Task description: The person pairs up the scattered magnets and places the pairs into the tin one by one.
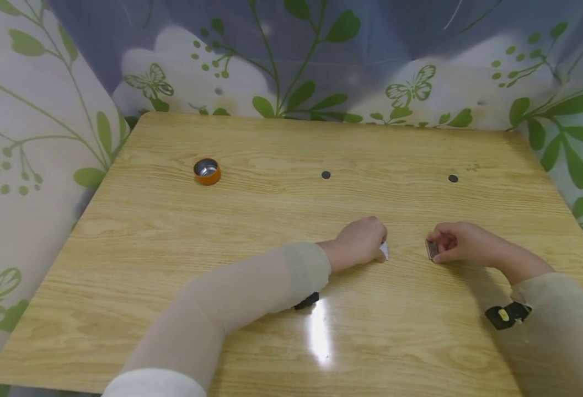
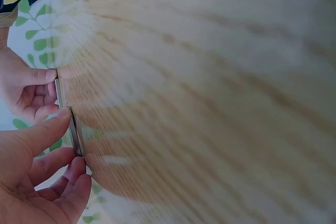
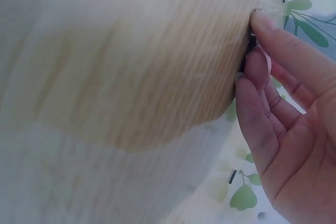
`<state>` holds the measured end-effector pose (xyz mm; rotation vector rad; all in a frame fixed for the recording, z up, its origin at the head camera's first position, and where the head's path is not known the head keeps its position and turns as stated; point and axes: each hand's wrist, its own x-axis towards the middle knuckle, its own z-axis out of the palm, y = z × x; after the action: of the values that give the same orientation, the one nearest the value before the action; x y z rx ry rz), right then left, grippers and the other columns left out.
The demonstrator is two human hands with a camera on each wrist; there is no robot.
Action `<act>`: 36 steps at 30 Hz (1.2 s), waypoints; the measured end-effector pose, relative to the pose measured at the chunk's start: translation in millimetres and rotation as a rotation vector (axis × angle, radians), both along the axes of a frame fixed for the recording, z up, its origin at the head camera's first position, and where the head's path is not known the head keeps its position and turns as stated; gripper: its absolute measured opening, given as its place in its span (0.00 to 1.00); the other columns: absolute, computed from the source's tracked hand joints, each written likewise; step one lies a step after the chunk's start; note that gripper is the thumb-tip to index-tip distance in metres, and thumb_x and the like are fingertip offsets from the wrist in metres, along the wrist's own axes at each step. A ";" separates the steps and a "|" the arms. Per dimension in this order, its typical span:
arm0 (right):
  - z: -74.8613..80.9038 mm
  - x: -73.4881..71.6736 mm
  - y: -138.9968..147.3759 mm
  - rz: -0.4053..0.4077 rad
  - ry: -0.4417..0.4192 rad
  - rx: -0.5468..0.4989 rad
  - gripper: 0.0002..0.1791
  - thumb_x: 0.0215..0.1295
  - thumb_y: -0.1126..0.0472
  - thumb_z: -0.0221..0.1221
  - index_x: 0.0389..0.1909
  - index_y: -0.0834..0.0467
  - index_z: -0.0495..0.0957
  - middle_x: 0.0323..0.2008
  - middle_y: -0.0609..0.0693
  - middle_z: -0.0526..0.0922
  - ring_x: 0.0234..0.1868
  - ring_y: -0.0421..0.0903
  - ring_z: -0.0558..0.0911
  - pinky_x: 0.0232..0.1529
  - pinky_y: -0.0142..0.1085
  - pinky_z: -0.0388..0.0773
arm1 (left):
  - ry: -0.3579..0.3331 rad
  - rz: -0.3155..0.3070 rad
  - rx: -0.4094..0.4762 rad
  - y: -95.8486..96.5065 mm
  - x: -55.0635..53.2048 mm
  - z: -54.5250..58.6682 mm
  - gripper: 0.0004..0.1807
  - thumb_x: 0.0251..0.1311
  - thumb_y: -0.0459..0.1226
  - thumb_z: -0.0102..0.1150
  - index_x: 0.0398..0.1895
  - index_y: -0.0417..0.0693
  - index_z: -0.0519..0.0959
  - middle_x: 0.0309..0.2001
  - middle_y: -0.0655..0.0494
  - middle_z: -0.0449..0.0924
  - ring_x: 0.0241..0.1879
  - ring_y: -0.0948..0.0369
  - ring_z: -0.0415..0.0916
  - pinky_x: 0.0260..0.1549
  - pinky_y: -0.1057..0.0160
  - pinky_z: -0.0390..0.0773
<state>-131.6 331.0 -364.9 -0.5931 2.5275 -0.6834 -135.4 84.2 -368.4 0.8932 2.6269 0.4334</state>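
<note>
Over the right half of the table, my left hand [image 1: 363, 241] pinches a small thin flat piece [image 1: 384, 251], pale on the side that shows in the head view. The left wrist view has this piece [image 2: 75, 132] edge-on between thumb and fingertips. A short gap to the right, my right hand [image 1: 462, 242] pinches a small rectangular piece [image 1: 432, 250] with a dark face and a silvery edge. Both pieces stand on edge, close over the wood and roughly facing each other. Fingers cover part of each; I cannot tell what they are.
A small orange bowl [image 1: 207, 172] with a shiny metal inside stands at the back left of the wooden table [image 1: 271, 209]. Two small dark discs lie toward the back, one near the middle [image 1: 326, 175] and another disc [image 1: 453, 178] farther right. Leaf-patterned cloth [image 1: 296, 71] surrounds the far edges.
</note>
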 end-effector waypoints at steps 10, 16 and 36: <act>-3.0 -0.4 -1.8 0.031 0.022 -0.079 0.18 0.50 0.65 0.68 0.40 0.66 0.76 0.23 0.42 0.75 0.26 0.35 0.73 0.29 0.31 0.74 | -0.012 0.026 0.034 3.6 0.0 0.9 0.10 0.52 0.44 0.68 0.31 0.48 0.81 0.31 0.61 0.74 0.31 0.67 0.67 0.26 0.73 0.68; -4.9 -0.3 -4.3 0.041 0.019 -0.123 0.16 0.51 0.65 0.68 0.39 0.65 0.76 0.23 0.42 0.75 0.26 0.35 0.73 0.30 0.31 0.74 | -0.008 0.031 0.020 6.4 0.4 0.3 0.13 0.52 0.45 0.68 0.36 0.48 0.82 0.34 0.61 0.76 0.32 0.67 0.68 0.28 0.74 0.69; -6.7 1.2 -11.6 0.069 0.057 -0.114 0.12 0.51 0.63 0.68 0.32 0.60 0.74 0.22 0.40 0.74 0.25 0.34 0.71 0.29 0.31 0.72 | -0.013 0.042 0.026 19.9 -1.0 -1.5 0.11 0.51 0.44 0.69 0.32 0.50 0.80 0.30 0.62 0.72 0.30 0.67 0.68 0.26 0.72 0.69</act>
<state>-130.5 319.4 -371.6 -0.7461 2.5195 -0.8001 -136.4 104.1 -369.9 0.8414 2.6377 0.4830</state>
